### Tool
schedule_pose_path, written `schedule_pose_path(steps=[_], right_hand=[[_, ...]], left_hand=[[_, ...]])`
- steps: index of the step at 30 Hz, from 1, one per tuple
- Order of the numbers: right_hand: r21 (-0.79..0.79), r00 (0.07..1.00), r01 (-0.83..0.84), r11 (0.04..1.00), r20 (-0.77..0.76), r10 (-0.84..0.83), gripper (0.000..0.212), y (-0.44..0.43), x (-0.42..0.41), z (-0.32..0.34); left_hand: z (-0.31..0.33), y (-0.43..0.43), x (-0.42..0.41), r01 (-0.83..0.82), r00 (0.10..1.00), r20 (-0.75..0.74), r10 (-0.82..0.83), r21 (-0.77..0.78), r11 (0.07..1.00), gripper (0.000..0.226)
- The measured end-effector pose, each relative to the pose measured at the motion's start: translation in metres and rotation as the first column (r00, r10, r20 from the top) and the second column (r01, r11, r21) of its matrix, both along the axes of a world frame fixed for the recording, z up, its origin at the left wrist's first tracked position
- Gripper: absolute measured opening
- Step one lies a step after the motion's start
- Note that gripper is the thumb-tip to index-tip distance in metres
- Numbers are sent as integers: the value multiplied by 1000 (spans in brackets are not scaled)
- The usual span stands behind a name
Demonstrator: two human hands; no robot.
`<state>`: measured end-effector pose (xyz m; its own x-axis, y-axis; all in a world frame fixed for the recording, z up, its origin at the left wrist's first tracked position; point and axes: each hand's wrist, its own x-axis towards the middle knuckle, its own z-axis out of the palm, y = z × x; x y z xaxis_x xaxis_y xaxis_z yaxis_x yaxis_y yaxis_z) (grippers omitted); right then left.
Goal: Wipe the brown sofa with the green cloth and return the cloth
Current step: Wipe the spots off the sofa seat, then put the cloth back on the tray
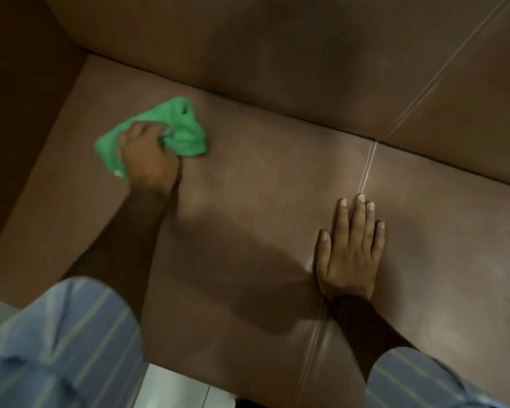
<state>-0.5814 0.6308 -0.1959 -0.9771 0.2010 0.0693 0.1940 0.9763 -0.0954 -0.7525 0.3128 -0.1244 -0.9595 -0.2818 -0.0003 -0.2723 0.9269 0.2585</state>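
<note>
Striped sleeve [56,343] nearest, left hand [147,160] gripping green cloth [186,134] bunched beneath it, right hand [351,251] flat on brown sofa [262,201]

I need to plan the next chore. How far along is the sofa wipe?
Midway. The left hand presses the green cloth on the left seat cushion; the right hand rests flat. Which parts are finished cannot be told. Returning the cloth remains.

left hand [147,156]: fingers curled, grip closed | right hand [349,251]: flat, fingers extended
</note>
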Motion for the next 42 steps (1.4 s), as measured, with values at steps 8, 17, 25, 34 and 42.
schedule_pose_path(steps=[8, 17, 25, 34, 42], right_hand=[[-17, 1000, -2, 1000, 12, 2, 71, -1, 0, -1], [0, 1000, -11, 1000, 11, 11, 71, -2, -1, 0], [-11, 999, -14, 1000, 52, 14, 69, -3, -2, 17], [-72, 986, 65, 995, 156, -53, 72, -63, 28, 48], [-286, 684, -618, 733, 264, 680, 81, -266, 160, 88]], left_hand=[[-5, 216, -17, 734, 665, -7, -747, 193, 652, 36], [-22, 41, -47, 321, 945, -50, -322, -20, 947, 43], [2, 68, 49, 382, 917, 36, -398, 215, 899, 40], [32, -2, 270, 115, 933, 280, -228, 369, 922, 46], [67, -166, 442, -241, 963, 167, 212, 180, 954, 50]])
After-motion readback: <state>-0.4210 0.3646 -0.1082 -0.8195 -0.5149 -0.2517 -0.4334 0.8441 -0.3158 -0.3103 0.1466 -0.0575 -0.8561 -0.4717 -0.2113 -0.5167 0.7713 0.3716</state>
